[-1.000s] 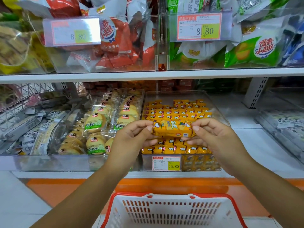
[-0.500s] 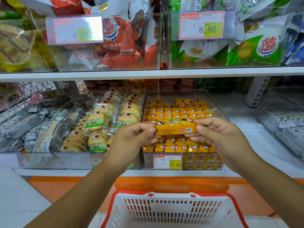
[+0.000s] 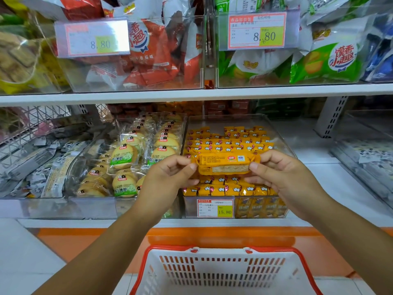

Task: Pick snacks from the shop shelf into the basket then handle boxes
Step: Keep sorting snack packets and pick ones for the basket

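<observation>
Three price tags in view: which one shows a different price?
The tag on the front of the lower bin of orange packets reads 15.80; the upper-left tag and upper-right tag both read 8.80.

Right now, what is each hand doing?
Left hand: pinches left end of the yellow snack packet.
Right hand: pinches its right end.

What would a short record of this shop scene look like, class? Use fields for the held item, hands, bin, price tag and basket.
Held item: packet, yellow, held level
Hands: left hand pinches the packet's left end; right hand pinches its right end
Bin: bin, clear, behind the hands, rows of similar yellow packets
Price tag: price tag on the bin's front, reads 15.80
Basket: basket, white, red rim, below the hands
</observation>
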`<action>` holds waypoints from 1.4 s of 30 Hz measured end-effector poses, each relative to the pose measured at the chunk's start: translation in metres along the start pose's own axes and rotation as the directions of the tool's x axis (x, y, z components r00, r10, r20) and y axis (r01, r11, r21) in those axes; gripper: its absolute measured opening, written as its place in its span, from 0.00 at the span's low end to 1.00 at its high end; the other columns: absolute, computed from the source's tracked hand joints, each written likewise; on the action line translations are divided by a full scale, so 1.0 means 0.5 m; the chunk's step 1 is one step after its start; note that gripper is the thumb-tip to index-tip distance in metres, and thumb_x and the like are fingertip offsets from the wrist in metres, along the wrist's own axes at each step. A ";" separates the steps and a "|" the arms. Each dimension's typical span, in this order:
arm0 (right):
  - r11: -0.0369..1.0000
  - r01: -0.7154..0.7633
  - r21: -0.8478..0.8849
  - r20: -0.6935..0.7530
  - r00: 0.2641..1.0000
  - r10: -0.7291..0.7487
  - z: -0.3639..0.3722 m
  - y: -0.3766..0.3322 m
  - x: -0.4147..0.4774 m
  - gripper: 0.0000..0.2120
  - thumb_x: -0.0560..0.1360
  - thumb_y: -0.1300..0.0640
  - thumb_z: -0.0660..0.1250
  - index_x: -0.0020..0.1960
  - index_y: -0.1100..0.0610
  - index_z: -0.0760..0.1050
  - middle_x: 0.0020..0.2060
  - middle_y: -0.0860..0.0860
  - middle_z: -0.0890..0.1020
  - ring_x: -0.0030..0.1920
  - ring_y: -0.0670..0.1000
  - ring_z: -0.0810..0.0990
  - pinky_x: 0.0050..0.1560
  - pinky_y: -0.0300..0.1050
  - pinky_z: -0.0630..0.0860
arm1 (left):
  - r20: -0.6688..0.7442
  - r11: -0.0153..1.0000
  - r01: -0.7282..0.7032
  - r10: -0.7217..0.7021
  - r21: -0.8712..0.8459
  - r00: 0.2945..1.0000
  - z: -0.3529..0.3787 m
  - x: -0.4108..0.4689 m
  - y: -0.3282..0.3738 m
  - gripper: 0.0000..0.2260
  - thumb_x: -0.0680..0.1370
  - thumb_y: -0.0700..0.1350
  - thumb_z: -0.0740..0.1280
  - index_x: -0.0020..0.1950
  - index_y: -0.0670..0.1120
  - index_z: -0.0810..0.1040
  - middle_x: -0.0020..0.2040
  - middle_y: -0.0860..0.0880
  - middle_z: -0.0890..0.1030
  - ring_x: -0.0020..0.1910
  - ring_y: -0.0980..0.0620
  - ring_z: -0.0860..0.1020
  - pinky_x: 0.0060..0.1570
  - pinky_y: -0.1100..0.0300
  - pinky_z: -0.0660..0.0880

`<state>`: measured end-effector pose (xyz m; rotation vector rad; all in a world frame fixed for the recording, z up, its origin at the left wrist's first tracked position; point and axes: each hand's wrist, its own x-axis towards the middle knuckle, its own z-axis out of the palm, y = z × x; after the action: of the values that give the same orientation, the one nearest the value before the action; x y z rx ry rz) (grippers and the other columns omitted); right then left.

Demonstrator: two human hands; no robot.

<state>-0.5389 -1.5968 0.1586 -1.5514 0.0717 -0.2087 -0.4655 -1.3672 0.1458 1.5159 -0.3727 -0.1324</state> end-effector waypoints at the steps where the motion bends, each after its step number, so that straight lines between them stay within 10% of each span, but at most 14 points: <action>1: 1.000 0.000 -0.018 -0.009 1.000 0.000 0.002 0.001 0.000 0.07 0.72 0.57 0.69 0.44 0.61 0.75 0.49 0.55 0.86 0.51 0.55 0.86 0.54 0.45 0.81 | 0.001 1.000 -0.007 0.007 0.010 1.000 0.001 0.001 -0.001 0.10 0.78 0.37 0.67 0.39 0.47 0.81 0.49 0.50 0.85 0.49 0.49 0.84 0.49 0.57 0.81; 29: 0.994 0.052 0.091 -0.035 0.998 -0.049 0.009 0.011 0.005 0.19 0.68 0.55 0.70 0.57 0.60 0.77 0.44 0.59 0.86 0.46 0.59 0.86 0.45 0.43 0.83 | 0.031 0.993 0.089 -0.086 -0.081 0.996 0.022 -0.002 -0.010 0.07 0.77 0.39 0.69 0.56 0.43 0.80 0.46 0.45 0.86 0.47 0.46 0.86 0.44 0.59 0.82; 35: 0.998 0.014 0.054 -0.026 1.000 -0.013 0.010 0.015 0.012 0.29 0.65 0.54 0.72 0.65 0.58 0.72 0.59 0.56 0.79 0.48 0.57 0.86 0.47 0.47 0.82 | 0.073 0.993 0.103 -0.107 0.054 0.992 0.030 -0.006 -0.015 0.10 0.80 0.44 0.65 0.60 0.46 0.80 0.48 0.44 0.85 0.43 0.47 0.86 0.41 0.59 0.83; 42: 1.000 0.002 0.025 -0.061 0.998 -0.001 0.013 0.016 0.021 0.25 0.69 0.51 0.70 0.61 0.61 0.72 0.40 0.55 0.85 0.43 0.57 0.85 0.41 0.45 0.81 | 0.091 0.990 0.034 -0.048 0.140 0.995 0.031 -0.006 -0.019 0.10 0.76 0.41 0.70 0.57 0.47 0.82 0.45 0.49 0.85 0.44 0.51 0.85 0.38 0.58 0.82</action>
<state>-0.5268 -1.5924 0.1515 -1.5199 0.1157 -0.2575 -0.4719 -1.3815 0.1360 1.6589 -0.4336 -0.2149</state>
